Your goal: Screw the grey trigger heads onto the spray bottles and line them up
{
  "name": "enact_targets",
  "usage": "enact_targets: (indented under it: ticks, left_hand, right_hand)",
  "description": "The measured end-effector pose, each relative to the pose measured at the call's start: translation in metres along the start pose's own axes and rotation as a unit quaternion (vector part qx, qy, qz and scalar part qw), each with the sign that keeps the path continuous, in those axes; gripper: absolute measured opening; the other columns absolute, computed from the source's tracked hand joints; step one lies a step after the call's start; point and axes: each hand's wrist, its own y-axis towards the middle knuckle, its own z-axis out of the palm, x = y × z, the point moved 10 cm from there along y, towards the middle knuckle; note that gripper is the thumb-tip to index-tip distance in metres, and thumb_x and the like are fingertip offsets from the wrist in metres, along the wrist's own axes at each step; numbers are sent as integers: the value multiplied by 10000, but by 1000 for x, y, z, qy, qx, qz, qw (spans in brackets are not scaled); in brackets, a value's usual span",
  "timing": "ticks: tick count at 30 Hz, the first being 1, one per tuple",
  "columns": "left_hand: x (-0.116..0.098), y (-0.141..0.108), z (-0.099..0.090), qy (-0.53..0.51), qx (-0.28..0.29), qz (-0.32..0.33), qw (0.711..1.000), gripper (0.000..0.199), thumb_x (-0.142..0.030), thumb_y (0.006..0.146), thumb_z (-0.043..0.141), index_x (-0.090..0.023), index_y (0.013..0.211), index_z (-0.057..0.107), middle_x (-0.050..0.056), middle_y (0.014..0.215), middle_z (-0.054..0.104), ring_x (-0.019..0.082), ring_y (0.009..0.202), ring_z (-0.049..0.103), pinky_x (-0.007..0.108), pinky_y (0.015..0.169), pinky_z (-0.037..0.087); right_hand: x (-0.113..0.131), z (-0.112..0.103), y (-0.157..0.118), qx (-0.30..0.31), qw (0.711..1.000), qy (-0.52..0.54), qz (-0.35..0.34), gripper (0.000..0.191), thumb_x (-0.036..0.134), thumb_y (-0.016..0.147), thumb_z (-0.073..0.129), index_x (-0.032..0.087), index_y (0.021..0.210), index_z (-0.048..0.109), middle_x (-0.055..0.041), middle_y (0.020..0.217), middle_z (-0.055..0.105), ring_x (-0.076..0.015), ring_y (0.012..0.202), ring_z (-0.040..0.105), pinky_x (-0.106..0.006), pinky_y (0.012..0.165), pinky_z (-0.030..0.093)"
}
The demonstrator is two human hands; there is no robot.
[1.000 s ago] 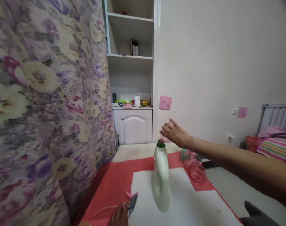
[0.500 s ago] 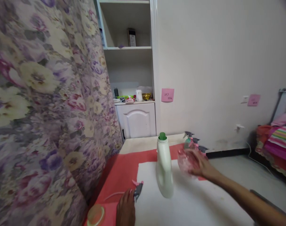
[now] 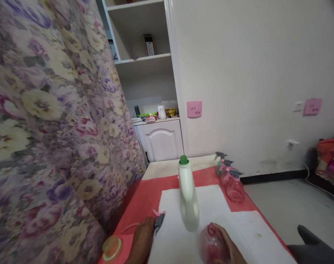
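My right hand [image 3: 229,245] is closed around a clear pink spray bottle [image 3: 211,245] without its spray head, its mouth facing up, near the front of the white sheet. My left hand [image 3: 143,236] is low on the red cloth, fingers curled at a grey spray head [image 3: 159,221] with a pink trigger; its thin tube [image 3: 129,226] trails left. Part of that grip is hidden by the hand. Between the hands and farther back stands a tall pale green jug [image 3: 189,200] with a green piece [image 3: 183,160] in its neck.
Several spray bottles [image 3: 235,191] with grey heads stand along the table's right edge. A round yellowish container [image 3: 112,248] sits front left. White sheets [image 3: 211,194] lie on the red cloth [image 3: 145,187]. A flowered curtain [image 3: 59,146] hangs close on the left.
My right hand has brought the pink bottle from beside the other spray bottles towards me, in front of the jug. My left hand stays by the spray head. The view has turned slightly.
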Motion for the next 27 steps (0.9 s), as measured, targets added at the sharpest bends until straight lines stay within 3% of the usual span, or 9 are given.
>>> enact_targets:
  ticks: [6,9,11,15,18,22,27]
  left_hand:
    - [-14,-7,-25,6,-33,14,999,336,-182,893,293,-170,958,623,47,909,660,204,847,611,323,789,459]
    - [-19,-16,-43,2,-71,10,997,376,-195,903,273,-159,1124,575,93,1060,631,226,955,607,360,833,472]
    - [-24,-22,-59,-41,-121,12,992,392,-257,915,291,-168,1208,535,107,1140,612,235,1035,597,387,886,477]
    - [-43,-32,-91,-149,-220,17,964,377,-394,862,415,-173,1118,582,96,1075,642,251,1033,609,413,937,477]
    - [-67,-34,-102,-251,-220,10,943,384,-436,830,489,-189,1109,583,70,1037,666,238,978,631,394,916,491]
    - [-98,-41,-104,-435,-199,-46,877,385,-467,805,607,-191,1073,585,22,881,688,179,834,646,300,808,518]
    - [-140,-65,-112,-621,-209,-75,752,435,-449,662,792,-210,989,634,-9,883,701,95,720,615,185,721,513]
  right_hand:
    - [-3,2,1,9,1000,-2,-6,813,419,531,786,308,1301,551,-111,1338,598,-404,1292,498,-515,1092,398]
    - [-2,5,-1,10,1000,12,-15,809,369,548,763,277,1314,523,-115,1355,576,-388,1300,493,-481,1102,395]
    - [-2,6,-2,0,1000,17,-9,787,306,557,726,257,1311,506,-112,1356,568,-363,1309,486,-456,1108,392]
    - [4,6,-4,-20,999,27,-12,758,243,575,668,216,1306,469,-129,1365,543,-322,1316,476,-438,1135,350]
    - [5,6,-4,-17,999,33,-13,776,245,571,685,213,1310,448,-138,1366,531,-329,1319,467,-454,1146,331]
    - [2,8,-3,-1,1000,24,-11,804,164,560,661,236,1325,424,-117,1372,520,-320,1319,467,-468,1148,332]
    - [3,8,-2,-25,999,20,-25,789,91,561,618,226,1315,429,-112,1353,529,-314,1304,475,-492,1144,324]
